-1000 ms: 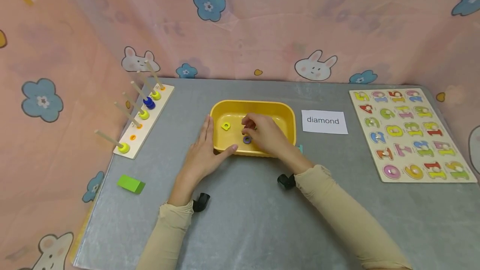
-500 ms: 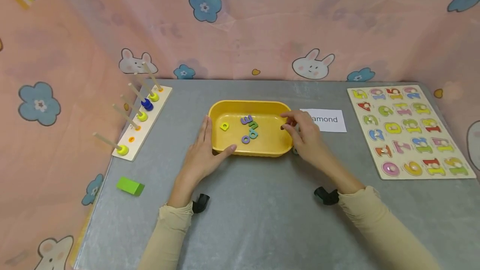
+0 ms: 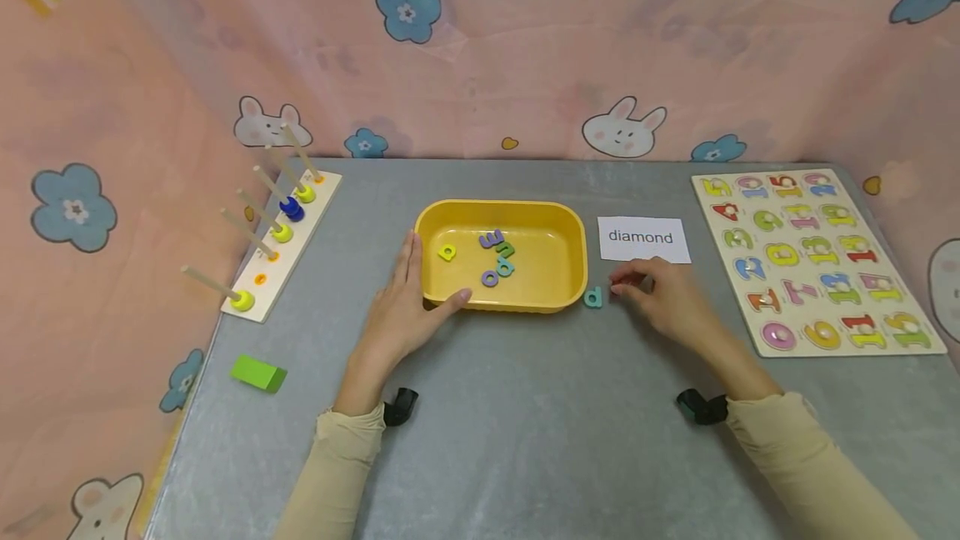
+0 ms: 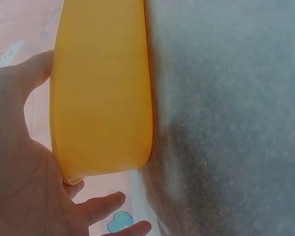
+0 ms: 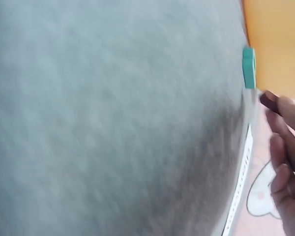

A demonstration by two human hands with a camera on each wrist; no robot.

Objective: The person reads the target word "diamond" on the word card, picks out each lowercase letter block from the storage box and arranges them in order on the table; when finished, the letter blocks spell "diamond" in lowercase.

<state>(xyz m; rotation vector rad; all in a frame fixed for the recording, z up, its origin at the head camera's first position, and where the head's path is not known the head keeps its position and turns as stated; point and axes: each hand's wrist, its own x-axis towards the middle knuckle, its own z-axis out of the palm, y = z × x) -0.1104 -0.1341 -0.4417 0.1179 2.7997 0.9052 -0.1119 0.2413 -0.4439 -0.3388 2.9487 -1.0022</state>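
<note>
My left hand [image 3: 397, 315] rests against the left end of the yellow tray [image 3: 577, 265], fingers straight along its wall and thumb at the near rim. In the left wrist view the palm faces the tray's outer wall. Several letter pieces lie inside, among them a purple m [image 3: 491, 238] and a yellow letter [image 3: 447, 252]. Just right of the tray, a teal letter d [image 3: 593, 297] lies on the table. Beside it my right hand [image 3: 667, 298] pinches a small dark red piece [image 5: 269, 103] between thumb and fingertips, above the table. Its shape is mostly hidden by the fingers.
A white card [image 3: 643, 240] reading "diamond" lies behind my right hand. At the right is a wooden number board [image 3: 817, 261]; at the left, a board with pegs and rings [image 3: 281, 244]. A green block [image 3: 258, 373] sits near the left edge.
My right hand has lifted the small dark red piece out of the tray and carried it right, past the rim, to beside the teal d. My left hand stays at the tray.
</note>
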